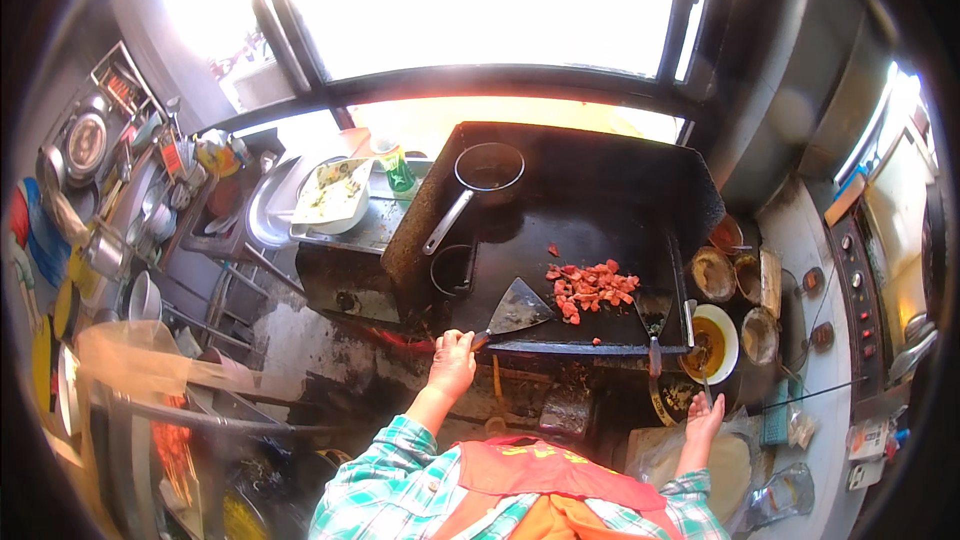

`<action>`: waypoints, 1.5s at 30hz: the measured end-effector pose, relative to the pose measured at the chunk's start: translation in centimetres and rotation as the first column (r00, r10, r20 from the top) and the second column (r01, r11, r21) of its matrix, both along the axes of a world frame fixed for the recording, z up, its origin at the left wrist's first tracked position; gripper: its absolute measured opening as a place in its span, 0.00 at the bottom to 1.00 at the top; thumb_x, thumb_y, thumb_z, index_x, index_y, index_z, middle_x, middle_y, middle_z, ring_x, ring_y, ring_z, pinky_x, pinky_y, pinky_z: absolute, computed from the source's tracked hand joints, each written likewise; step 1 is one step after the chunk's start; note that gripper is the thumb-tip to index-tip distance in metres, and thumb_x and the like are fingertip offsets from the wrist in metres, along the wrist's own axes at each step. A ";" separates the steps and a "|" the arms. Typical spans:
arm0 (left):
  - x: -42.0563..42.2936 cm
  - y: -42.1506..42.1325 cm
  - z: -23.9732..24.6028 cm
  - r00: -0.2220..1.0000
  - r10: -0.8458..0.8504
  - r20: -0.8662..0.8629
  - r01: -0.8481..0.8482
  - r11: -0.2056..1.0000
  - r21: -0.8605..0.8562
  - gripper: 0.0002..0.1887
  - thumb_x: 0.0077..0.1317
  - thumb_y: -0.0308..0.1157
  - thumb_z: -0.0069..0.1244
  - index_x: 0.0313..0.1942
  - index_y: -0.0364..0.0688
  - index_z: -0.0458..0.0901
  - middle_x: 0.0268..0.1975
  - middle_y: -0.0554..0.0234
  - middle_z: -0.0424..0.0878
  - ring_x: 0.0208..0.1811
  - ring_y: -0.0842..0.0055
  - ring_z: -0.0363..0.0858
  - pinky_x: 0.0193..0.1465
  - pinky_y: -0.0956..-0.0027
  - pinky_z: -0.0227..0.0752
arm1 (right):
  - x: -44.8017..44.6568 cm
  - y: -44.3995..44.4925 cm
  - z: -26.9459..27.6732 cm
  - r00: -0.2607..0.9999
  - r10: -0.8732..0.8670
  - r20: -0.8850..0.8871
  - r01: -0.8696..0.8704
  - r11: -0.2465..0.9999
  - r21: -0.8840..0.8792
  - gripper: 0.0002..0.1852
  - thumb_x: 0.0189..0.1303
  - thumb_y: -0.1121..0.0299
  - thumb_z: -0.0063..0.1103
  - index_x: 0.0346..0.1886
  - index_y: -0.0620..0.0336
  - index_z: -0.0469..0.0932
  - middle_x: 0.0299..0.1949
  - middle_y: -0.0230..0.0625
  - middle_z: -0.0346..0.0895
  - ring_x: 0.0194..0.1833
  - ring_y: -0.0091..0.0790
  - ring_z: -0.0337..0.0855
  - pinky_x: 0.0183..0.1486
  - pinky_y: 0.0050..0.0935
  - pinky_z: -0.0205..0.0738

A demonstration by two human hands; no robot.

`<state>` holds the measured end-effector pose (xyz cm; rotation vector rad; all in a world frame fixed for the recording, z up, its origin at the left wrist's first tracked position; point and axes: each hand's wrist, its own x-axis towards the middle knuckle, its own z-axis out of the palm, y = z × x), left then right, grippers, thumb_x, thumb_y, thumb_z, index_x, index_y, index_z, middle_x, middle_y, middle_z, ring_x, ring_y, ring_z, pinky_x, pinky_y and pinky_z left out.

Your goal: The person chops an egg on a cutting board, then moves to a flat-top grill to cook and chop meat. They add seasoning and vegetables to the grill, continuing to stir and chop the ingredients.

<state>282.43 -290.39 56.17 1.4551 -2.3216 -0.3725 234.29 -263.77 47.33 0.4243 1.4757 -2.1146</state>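
Observation:
My left hand (452, 364) is wrapped around the handle of a wide triangular griddle scraper (519, 310). Its blade lies on the black griddle (517, 247), just left of a loose heap of chopped reddish meat (596, 286). At the right, my right hand (703, 418) holds the thin handle of a spoon (706, 388), whose lower end dips into a white bowl (732, 360) of yellow-brown liquid (705, 337). A second scraper (655, 356) rests across the griddle's front edge near that bowl.
A long-handled saucepan (491, 169) stands at the griddle's back left. Dark splash guards (585, 142) rise around it. Leftward are a metal tray (371, 229), a white food bowl (330, 214) and a green container (397, 171). Several seasoning tubs (712, 275) crowd the right side.

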 end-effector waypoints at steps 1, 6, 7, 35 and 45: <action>0.5 0.5 -0.3 1.000 0.002 -0.014 -0.002 1.000 -0.002 0.25 0.56 0.25 0.56 0.56 0.37 0.75 0.51 0.49 0.69 0.54 0.54 0.68 0.59 0.57 0.68 | 1.9 1.0 1.6 1.000 -0.027 0.016 0.026 0.998 0.055 0.25 0.68 0.50 0.54 0.66 0.38 0.65 0.40 0.38 0.81 0.32 0.27 0.81 0.29 0.20 0.74; -0.1 -0.6 -2.6 0.999 0.005 -0.033 -0.009 0.990 -0.143 0.23 0.58 0.25 0.55 0.56 0.35 0.74 0.54 0.45 0.68 0.55 0.51 0.67 0.59 0.54 0.67 | 4.5 -2.1 3.9 0.827 0.486 -0.283 -0.333 0.829 0.449 0.16 0.72 0.63 0.49 0.61 0.52 0.73 0.26 0.36 0.80 0.17 0.19 0.72 0.17 0.16 0.61; -0.2 -0.6 -3.2 0.998 0.000 -0.060 -0.007 0.992 -0.124 0.23 0.58 0.25 0.55 0.55 0.35 0.74 0.54 0.45 0.68 0.55 0.51 0.68 0.60 0.53 0.67 | 4.0 -3.7 3.9 0.703 0.663 -0.256 -0.507 0.721 0.473 0.16 0.72 0.65 0.50 0.58 0.57 0.75 0.32 0.39 0.82 0.25 0.25 0.79 0.25 0.24 0.73; 1.0 -1.8 -3.2 1.000 0.000 -0.016 0.000 1.000 -0.004 0.21 0.60 0.31 0.57 0.53 0.35 0.75 0.44 0.48 0.74 0.48 0.53 0.75 0.52 0.56 0.73 | 15.0 -23.2 14.4 -0.508 0.859 0.057 0.206 0.058 0.977 0.09 0.61 0.61 0.57 0.35 0.56 0.78 0.30 0.45 0.82 0.34 0.50 0.84 0.38 0.46 0.79; -1.9 -3.7 -1.8 0.991 -0.122 -0.050 0.128 0.982 0.137 0.20 0.64 0.34 0.51 0.54 0.38 0.71 0.44 0.46 0.76 0.44 0.51 0.79 0.45 0.53 0.76 | 14.7 -28.7 17.8 -0.455 0.876 0.160 0.234 -0.056 0.971 0.15 0.63 0.58 0.56 0.48 0.53 0.82 0.41 0.41 0.85 0.46 0.45 0.84 0.50 0.41 0.77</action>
